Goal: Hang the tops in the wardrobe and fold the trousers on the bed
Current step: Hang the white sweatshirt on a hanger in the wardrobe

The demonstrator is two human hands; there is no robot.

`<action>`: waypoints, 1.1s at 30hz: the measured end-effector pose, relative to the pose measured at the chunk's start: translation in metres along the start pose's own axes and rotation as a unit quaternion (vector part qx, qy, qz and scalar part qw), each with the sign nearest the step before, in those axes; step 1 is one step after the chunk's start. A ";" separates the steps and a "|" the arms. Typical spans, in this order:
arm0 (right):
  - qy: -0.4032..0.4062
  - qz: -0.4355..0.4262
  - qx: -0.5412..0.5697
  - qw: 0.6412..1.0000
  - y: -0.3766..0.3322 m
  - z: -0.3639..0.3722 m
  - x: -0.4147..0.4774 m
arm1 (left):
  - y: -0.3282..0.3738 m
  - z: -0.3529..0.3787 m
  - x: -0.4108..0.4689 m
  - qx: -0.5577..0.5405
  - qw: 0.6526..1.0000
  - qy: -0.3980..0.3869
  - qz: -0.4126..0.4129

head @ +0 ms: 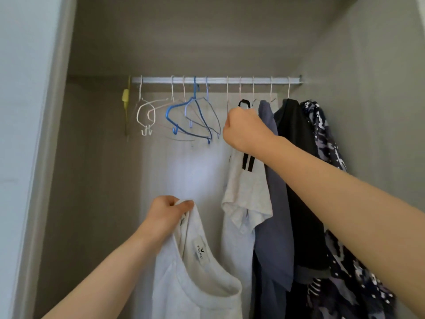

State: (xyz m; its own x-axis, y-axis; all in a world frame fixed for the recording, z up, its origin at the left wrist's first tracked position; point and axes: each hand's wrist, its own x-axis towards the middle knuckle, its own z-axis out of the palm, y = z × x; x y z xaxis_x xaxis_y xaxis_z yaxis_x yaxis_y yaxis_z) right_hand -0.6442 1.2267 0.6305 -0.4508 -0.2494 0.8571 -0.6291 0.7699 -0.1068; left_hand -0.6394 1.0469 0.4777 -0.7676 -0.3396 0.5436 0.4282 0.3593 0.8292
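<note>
Low at centre, the left hand (165, 211) pinches the neckline of a white fabric top (190, 272). The right hand (243, 130) is curled beside a grey black-striped T-shirt (246, 187) hanging from the white wardrobe rail (216, 79), its grasp hidden.

Count: 1 rail (216, 79), 10 hooks over it. 6 bare hangers: 3 pale hangers (138, 116), 2 blue hangers (167, 115), 1 thin hanger (227, 95) by the right hand (243, 130). 4 tops hung: striped tee (248, 185), slate top (274, 180), black top (299, 157), patterned top (326, 139). 1 white top (197, 284) off the rail, in the left hand (164, 212). 1 yellow item (126, 97) at the rail's left end. 2 hands.
</note>
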 end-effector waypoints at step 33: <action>-0.026 0.281 0.432 0.856 0.027 0.059 0.146 | 0.007 -0.019 0.070 0.014 1.000 -0.002 -0.006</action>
State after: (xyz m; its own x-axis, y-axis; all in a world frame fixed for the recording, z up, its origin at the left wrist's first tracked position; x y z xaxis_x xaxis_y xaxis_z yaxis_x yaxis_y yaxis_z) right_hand -0.7641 1.1766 0.7228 -0.8503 -0.0258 0.5257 -0.5263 0.0597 -0.8482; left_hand -0.6813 1.0093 0.5237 -0.7744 -0.3411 0.5328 0.4056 0.3787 0.8319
